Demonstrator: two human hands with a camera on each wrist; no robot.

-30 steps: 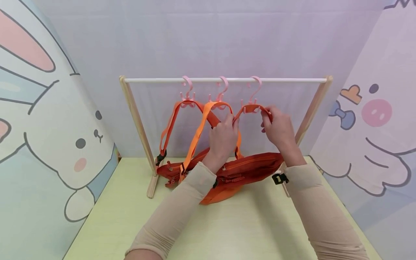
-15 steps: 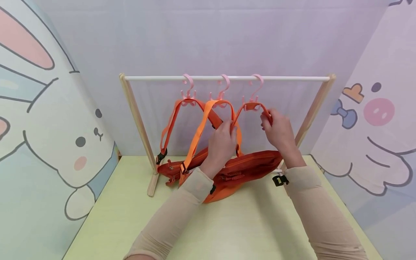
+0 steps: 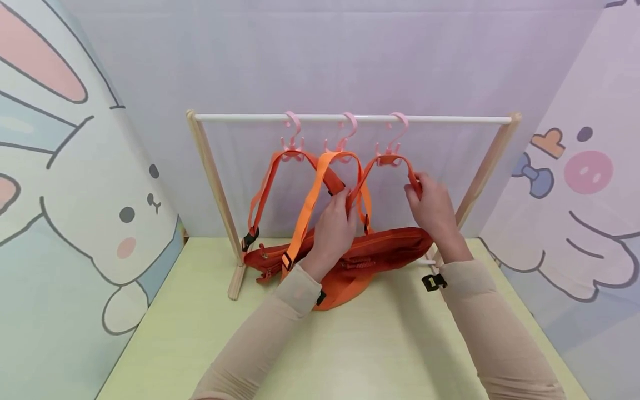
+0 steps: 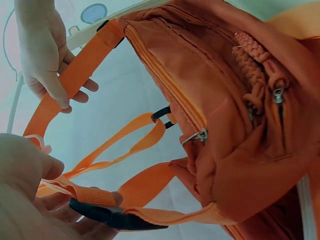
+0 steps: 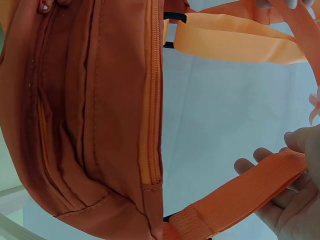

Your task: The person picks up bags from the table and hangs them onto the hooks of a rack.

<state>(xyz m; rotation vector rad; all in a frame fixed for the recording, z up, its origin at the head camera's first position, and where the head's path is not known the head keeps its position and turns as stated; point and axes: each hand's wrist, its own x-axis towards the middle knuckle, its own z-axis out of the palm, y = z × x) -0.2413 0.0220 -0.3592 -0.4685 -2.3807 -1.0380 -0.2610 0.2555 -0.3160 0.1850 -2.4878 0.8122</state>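
Note:
A red-orange zipped bag hangs low under the rack, its strap looped over the rightmost pink hanger. My left hand grips this strap on the hanger's left side. In the left wrist view a black buckle lies against those fingers. On the hanger's other side, my right hand pinches the strap between thumb and fingers. The right wrist view has the wide strap running from the bag into that hand. Part of the bag is hidden behind my left arm.
Two more pink hangers carry orange straps to the left. All hang from a white rod on wooden legs. Below is a pale yellow table. A black buckle dangles by my right wrist.
My left hand has slid slightly down and left along the strap. My right hand has lowered a little, still holding its side. The hanger stays on the rod.

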